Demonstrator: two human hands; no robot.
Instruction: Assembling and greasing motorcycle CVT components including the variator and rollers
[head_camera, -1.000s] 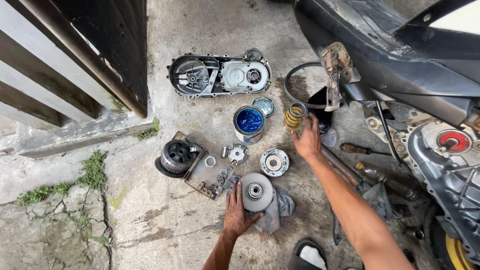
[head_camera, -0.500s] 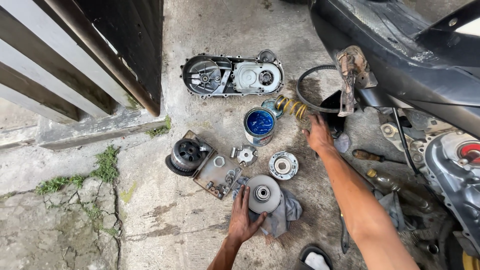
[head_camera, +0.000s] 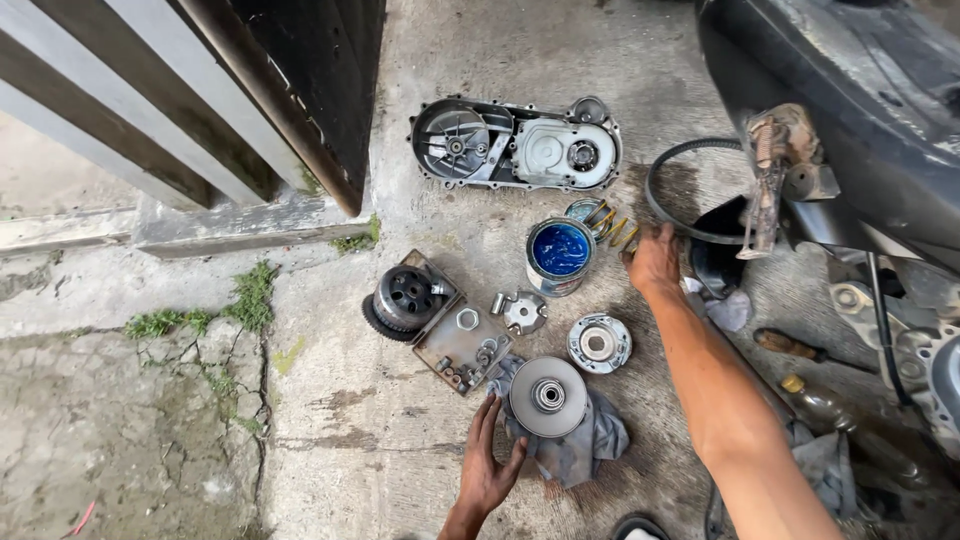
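Right hand (head_camera: 655, 262) grasps yellow spring (head_camera: 612, 226), which lies toward 11 o'clock from it; left hand (head_camera: 490, 462) released, flat beside pulley disc (head_camera: 548, 396).

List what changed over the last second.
The right hand drew back slightly from the yellow spring, fingers close to it; whether it grips is unclear. The left hand stayed flat on the ground beside the pulley disc. The blue can and other parts did not move.
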